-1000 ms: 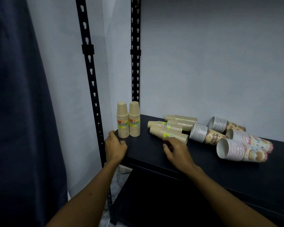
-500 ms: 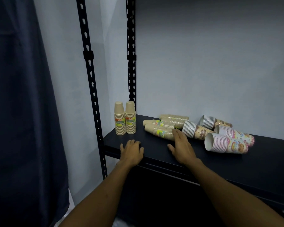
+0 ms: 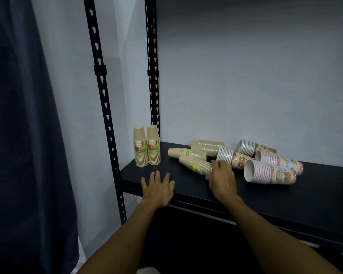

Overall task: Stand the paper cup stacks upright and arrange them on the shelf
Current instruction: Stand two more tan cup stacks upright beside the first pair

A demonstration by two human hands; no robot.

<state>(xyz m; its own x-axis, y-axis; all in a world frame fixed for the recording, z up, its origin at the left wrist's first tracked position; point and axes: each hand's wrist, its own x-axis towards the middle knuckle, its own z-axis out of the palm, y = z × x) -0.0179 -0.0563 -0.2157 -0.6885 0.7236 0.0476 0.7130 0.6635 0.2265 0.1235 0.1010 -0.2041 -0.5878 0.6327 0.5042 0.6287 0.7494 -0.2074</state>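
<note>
Two tan cup stacks (image 3: 146, 145) stand upright at the back left corner of the black shelf (image 3: 285, 196). Several more tan stacks lie on their sides mid-shelf; the nearest lying tan stack (image 3: 195, 164) is under the fingers of my right hand (image 3: 222, 179), which curl around its wide end. Printed white and pink cup stacks (image 3: 269, 172) lie to the right. My left hand (image 3: 157, 186) rests flat on the shelf's front edge, fingers spread, holding nothing.
Black slotted shelf uprights (image 3: 101, 91) rise at the left, with a pale wall behind. A dark curtain (image 3: 18, 135) hangs at the far left. Bare shelf surface stretches between the upright stacks and the lying ones.
My left hand moved from the shelf's left corner to the front edge, right of there. My right hand has slid along the nearest lying stack to its wide end.
</note>
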